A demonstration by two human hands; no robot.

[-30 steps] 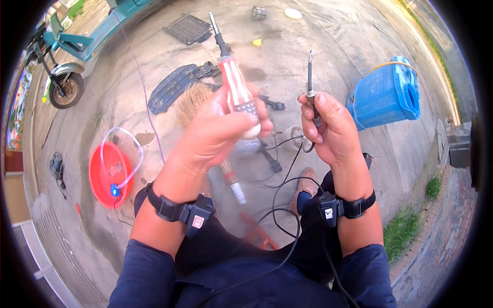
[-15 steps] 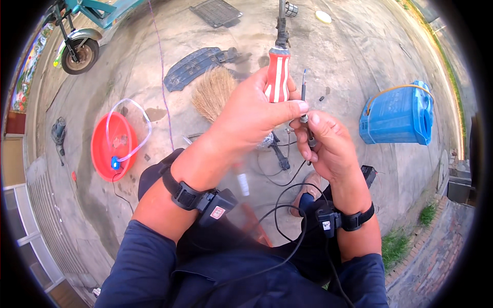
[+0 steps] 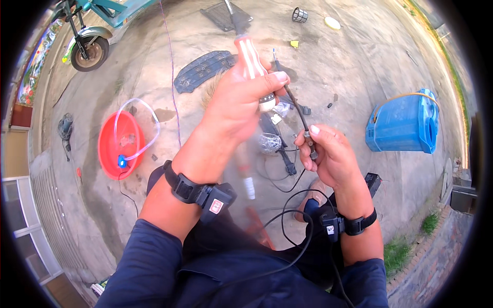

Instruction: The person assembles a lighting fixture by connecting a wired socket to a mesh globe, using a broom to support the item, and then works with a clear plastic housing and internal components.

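My left hand [image 3: 233, 100] is closed around the red-and-white striped handle of a screwdriver [image 3: 250, 55], whose shaft points away from me. Between that hand's thumb and finger runs a thin black cable [image 3: 296, 104], with a bluish tip standing out past them. Lower down and to the right, my right hand [image 3: 333, 156] pinches a small metal connector [image 3: 309, 141] on the same cable. The cable stretches fairly straight between both hands. Black straps with small boxes circle both wrists, and a black wire [image 3: 284, 215] loops across my lap.
On the ground to the left sits a red basin [image 3: 106, 149] with a clear hose. A blue jug [image 3: 403, 123] stands at the right. Beyond my hands lie a dark plastic panel [image 3: 203, 71] and a straw broom [image 3: 211, 90]. A three-wheeler's front wheel [image 3: 90, 54] is far left.
My left hand has moved left and away from my right hand, tilting the screwdriver leftward. A longer stretch of cable now shows between them. The connector stays in my right fingers, slightly lower.
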